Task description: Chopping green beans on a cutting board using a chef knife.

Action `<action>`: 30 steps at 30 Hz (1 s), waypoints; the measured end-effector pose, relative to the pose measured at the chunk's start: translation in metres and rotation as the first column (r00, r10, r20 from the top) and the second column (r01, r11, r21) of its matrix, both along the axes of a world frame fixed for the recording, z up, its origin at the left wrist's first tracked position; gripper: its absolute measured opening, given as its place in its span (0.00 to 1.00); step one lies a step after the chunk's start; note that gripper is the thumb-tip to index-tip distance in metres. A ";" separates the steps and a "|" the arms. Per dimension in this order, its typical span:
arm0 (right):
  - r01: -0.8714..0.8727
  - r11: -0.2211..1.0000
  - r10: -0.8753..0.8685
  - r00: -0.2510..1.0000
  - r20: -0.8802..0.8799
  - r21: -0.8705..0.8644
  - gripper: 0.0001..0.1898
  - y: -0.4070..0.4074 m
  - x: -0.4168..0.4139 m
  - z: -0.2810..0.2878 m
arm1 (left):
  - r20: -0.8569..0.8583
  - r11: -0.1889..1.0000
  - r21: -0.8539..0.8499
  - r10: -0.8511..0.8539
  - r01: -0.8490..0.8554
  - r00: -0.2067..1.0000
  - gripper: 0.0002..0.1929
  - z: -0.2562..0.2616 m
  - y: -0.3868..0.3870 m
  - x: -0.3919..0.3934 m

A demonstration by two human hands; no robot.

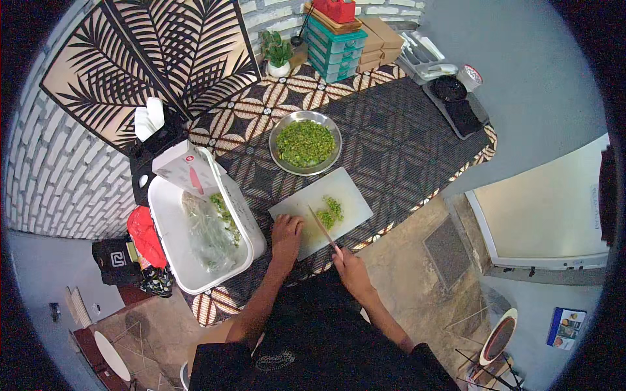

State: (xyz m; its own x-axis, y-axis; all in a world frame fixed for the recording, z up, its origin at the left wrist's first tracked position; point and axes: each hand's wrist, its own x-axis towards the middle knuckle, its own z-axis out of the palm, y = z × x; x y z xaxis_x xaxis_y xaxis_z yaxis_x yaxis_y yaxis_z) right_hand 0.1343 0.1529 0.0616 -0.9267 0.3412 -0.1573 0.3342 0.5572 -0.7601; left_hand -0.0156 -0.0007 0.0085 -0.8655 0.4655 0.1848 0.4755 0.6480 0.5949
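A white cutting board (352, 199) lies on the patterned tablecloth before me. My right hand (350, 269) is closed around the handle of a kitchen knife (321, 226), its blade across the board. Beside the blade, to its right, sits a small heap of chopped green vegetable (331, 212). My left hand (287, 234) rests on the board's left side with fingers bent; whether it holds anything cannot be told. Beyond the board stands a round metal bowl (275, 160) filled with chopped green pieces.
Left of the board, a white plastic tub (261, 239) holds a clear plastic bag (212, 244) and green scraps. A box (183, 166) leans at its far end. Farther back are a potted plant (277, 54), a teal drawer unit (337, 54), and cardboard boxes (384, 36); black trays (462, 115) lie right.
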 end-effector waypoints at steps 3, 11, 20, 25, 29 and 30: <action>-0.020 1.000 0.020 0.999 0.030 0.015 0.12 -0.001 0.000 0.003 | -0.215 0.998 -0.028 -0.057 0.052 0.975 0.07 -0.041 -0.012 0.002; -0.015 1.000 0.016 0.998 0.062 -0.023 0.12 -0.004 -0.001 0.004 | -0.145 0.989 0.088 -0.109 0.122 0.983 0.07 -0.027 -0.018 0.000; -0.133 0.987 0.117 0.980 0.163 0.087 0.15 -0.012 -0.005 -0.004 | -0.210 0.982 0.170 -0.048 0.085 0.977 0.07 -0.026 -0.016 0.003; -0.161 0.977 0.135 0.974 0.181 0.142 0.16 -0.011 -0.003 -0.004 | -0.119 0.973 0.202 -0.090 0.112 0.989 0.09 0.001 -0.019 0.004; -0.142 0.966 0.094 0.972 0.216 0.217 0.11 -0.018 -0.002 -0.012 | -0.132 0.979 0.141 -0.132 0.150 0.982 0.12 0.001 -0.020 0.002; -0.143 0.965 0.095 0.971 0.219 0.218 0.11 -0.020 -0.006 -0.014 | -0.130 0.979 0.142 -0.131 0.149 0.983 0.12 -0.002 -0.019 0.002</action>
State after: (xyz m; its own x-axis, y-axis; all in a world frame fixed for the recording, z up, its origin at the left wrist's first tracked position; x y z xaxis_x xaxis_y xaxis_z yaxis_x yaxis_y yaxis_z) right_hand 0.1284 0.1326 0.0479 -0.9189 0.2798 -0.2781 0.3896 0.7543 -0.5284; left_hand -0.0134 -0.0199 0.0069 -0.7614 0.5393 0.3597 0.6283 0.4772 0.6145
